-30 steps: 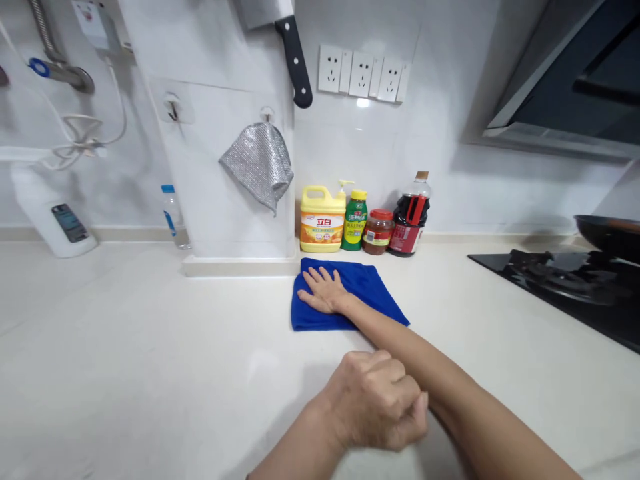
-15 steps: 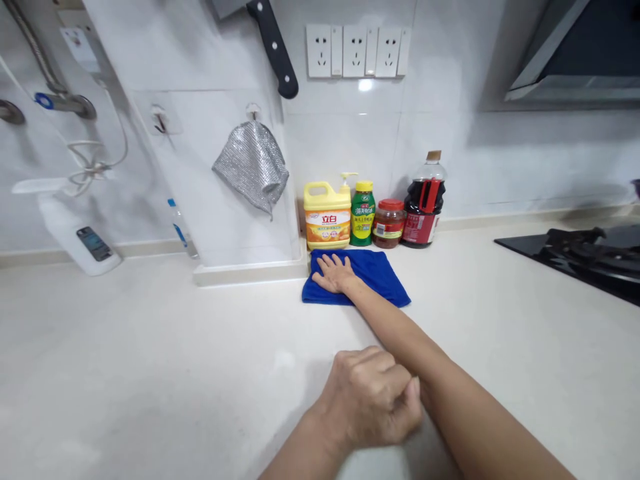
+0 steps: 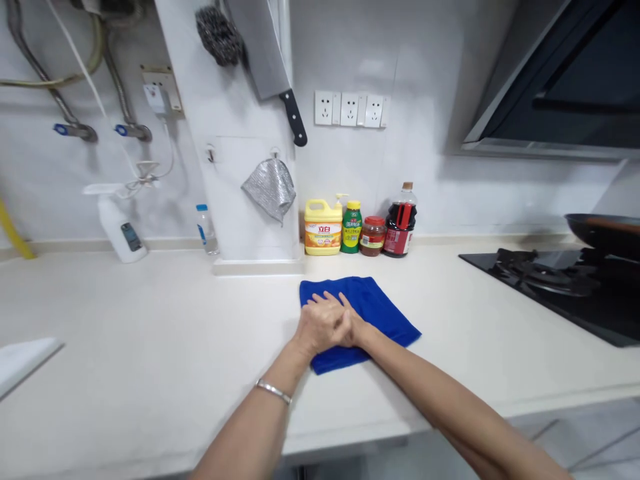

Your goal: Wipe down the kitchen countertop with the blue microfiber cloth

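A blue cloth (image 3: 383,308) lies spread on the white countertop, a short way in front of a row of bottles. My right hand (image 3: 350,313) presses flat on it, fingers stretched out and pointing away from me. In front of that hand is my left hand (image 3: 323,327), closed in a fist, with a silver bracelet (image 3: 273,391) on the wrist. The fist covers part of my right hand; whether the two touch I cannot tell. Nothing shows in the fist.
Against the back wall stand a yellow detergent jug (image 3: 323,228), a green bottle (image 3: 351,227), a red-lidded jar (image 3: 373,237) and a dark sauce bottle (image 3: 400,223). A cleaver (image 3: 265,60) and a silver mesh cloth (image 3: 271,189) hang above. The black stove (image 3: 560,283) is at right.
The blue cloth and my right hand have come back from the bottles towards me. My left fist has moved forward, from over my right forearm to my right hand. The camera view has shifted.
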The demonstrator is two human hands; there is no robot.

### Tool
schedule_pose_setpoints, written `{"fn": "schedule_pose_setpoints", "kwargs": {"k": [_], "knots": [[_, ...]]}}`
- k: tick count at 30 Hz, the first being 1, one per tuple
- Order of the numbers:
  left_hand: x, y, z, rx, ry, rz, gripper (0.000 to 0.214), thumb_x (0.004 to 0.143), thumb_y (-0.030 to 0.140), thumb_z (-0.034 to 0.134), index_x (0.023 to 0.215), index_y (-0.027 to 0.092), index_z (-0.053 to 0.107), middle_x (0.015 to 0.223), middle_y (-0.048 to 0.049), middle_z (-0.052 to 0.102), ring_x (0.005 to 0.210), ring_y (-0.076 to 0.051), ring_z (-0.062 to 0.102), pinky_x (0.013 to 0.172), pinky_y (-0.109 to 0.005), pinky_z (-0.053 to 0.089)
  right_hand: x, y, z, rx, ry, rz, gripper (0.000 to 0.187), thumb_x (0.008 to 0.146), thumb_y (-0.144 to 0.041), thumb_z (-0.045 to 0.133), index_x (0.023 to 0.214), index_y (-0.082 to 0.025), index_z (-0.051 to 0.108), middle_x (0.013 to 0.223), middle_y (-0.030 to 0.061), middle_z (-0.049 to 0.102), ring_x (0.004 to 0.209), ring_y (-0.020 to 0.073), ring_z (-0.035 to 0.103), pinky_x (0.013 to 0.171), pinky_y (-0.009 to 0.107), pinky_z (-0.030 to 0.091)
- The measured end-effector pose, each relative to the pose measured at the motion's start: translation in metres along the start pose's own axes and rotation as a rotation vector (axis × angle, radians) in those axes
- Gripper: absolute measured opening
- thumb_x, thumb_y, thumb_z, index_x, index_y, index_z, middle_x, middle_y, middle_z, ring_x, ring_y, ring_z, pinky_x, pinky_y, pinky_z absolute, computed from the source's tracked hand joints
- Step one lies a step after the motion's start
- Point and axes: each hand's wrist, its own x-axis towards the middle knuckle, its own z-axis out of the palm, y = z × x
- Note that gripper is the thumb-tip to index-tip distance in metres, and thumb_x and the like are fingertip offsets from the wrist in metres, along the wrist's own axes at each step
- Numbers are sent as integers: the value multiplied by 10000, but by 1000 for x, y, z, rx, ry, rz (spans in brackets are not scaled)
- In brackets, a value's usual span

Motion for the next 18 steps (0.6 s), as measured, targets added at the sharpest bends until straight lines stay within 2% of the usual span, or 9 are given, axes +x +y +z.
{"fn": "schedule_pose_setpoints", "kwargs": {"k": [4,6,9,13,16,18], "knots": [[-5,0,-14,73,-129,-194,358,915,281,421,692,170,678,709,-74,698,689,-161,641,620,-246,436,-53,-19,-3,26,-17,-52,734,949,-580,341,1561,-201,201,1623,107,176,1495,323,82,1189,580,24],[-6,1,-23,94,-226,-284,399,932,312,387,728,181,704,758,-84,723,722,-180,661,628,-257,442,-79,-25,-3,29,5,-32,740,958,-602,294,1565,-193,182,1626,109,162,1496,321,74,1189,582,32],[-10,-6,-45,114,-387,-389,423,925,357,382,737,205,729,771,-92,738,746,-213,681,652,-282,457,-114,-25,-4,40,6,-12,716,967,-619,259,1566,-234,178,1631,66,146,1501,295,65,1199,561,35],[-38,-45,-96,164,-525,-505,403,907,383,379,853,233,748,905,-92,754,892,-247,686,755,-313,481,-152,-1,-6,65,2,50,679,972,-643,232,1553,-291,223,1630,25,154,1503,244,86,1217,503,56],[-77,-87,-144,246,-541,-651,464,921,406,312,1102,235,704,1094,-115,726,1032,-309,656,825,-391,493,-169,25,-7,-11,71,219,657,949,-681,280,1512,-347,332,1637,28,125,1501,297,40,1209,517,67],[-106,-114,-172,300,-533,-751,490,917,403,293,1136,209,687,1156,-142,700,1077,-348,633,858,-442,489,-175,38,-6,-102,106,351,632,931,-701,314,1483,-398,371,1634,27,151,1491,352,21,1189,578,37]]}}
